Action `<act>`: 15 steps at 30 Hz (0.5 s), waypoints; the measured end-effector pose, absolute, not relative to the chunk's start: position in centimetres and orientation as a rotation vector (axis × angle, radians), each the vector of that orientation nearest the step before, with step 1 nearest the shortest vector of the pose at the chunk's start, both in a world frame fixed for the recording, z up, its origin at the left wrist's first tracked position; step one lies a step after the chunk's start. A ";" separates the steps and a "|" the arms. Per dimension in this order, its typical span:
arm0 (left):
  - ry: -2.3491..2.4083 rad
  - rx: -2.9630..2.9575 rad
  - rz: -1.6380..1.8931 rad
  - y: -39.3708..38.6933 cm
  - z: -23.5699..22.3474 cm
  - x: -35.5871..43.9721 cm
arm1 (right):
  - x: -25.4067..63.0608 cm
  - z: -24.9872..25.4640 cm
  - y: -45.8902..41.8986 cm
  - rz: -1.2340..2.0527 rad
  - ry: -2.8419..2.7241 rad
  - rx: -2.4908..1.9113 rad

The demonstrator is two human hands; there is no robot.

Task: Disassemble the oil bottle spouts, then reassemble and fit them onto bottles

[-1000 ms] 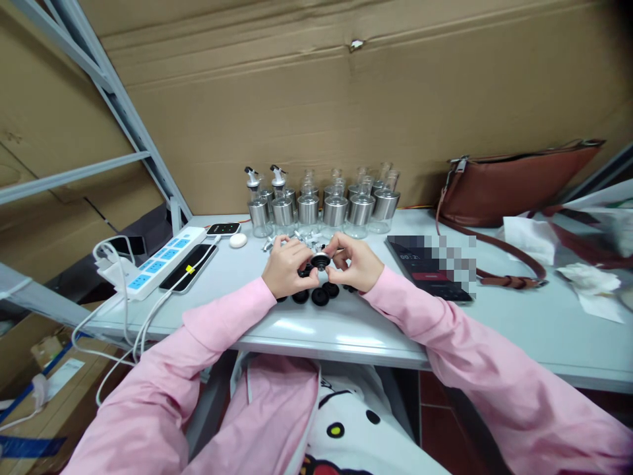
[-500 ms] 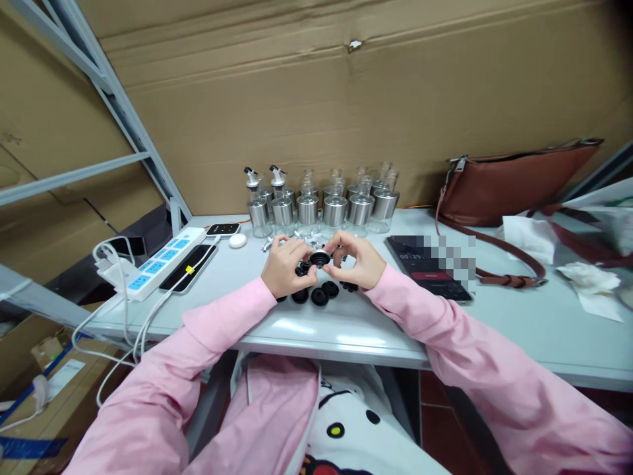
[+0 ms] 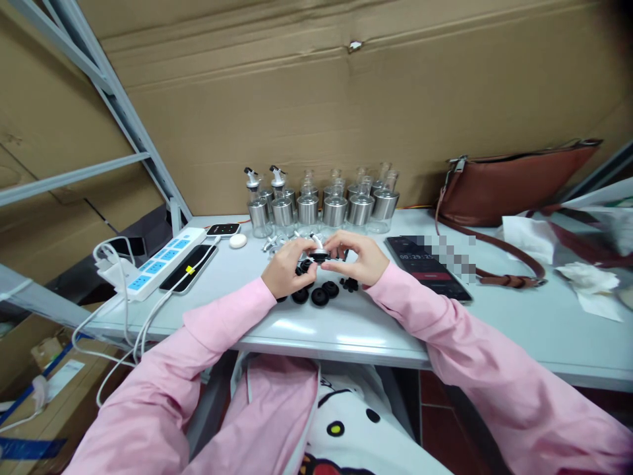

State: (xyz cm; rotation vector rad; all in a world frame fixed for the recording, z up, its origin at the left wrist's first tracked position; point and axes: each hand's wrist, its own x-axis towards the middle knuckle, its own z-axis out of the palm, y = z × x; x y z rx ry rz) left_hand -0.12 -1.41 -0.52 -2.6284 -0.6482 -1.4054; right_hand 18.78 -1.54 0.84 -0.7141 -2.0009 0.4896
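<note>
Between my two hands, over the middle of the table, is a pour spout (image 3: pixel 319 253) with a pale top and a black ribbed stopper. My left hand (image 3: pixel 291 267) pinches it from the left, thumb below and fingers above. From the right, my right hand (image 3: pixel 357 259) grips it with thumb and fingertips. Black round stoppers (image 3: pixel 320 296) lie on the table just below the hands, and small black pieces (image 3: pixel 350 284) lie under the right hand. Behind the hands is a pile of silvery spout parts (image 3: pixel 275 243), partly hidden by my fingers.
Glass bottles with steel bands (image 3: pixel 335 211) stand in rows at the back; two carry spouts (image 3: pixel 277 177). At left are a power strip (image 3: pixel 165 260), a phone (image 3: pixel 188 268) and cables. A tablet (image 3: pixel 429 270) and a brown bag (image 3: pixel 519 186) are at right.
The pour spout has tilted more upright, with its pale top now showing above the stopper. My right fingers have straightened somewhat around it; the left hand has shifted only slightly.
</note>
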 end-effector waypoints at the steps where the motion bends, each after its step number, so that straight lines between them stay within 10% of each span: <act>1: -0.632 -2.668 -1.393 -1.4 -0.5 -0.1 | 18.9 0.8 -1.5 0.500 -1.997 -0.709; 15: -0.669 -2.638 -1.214 -1.2 -0.5 -0.2 | 20.0 0.7 -0.4 0.596 -2.059 -0.741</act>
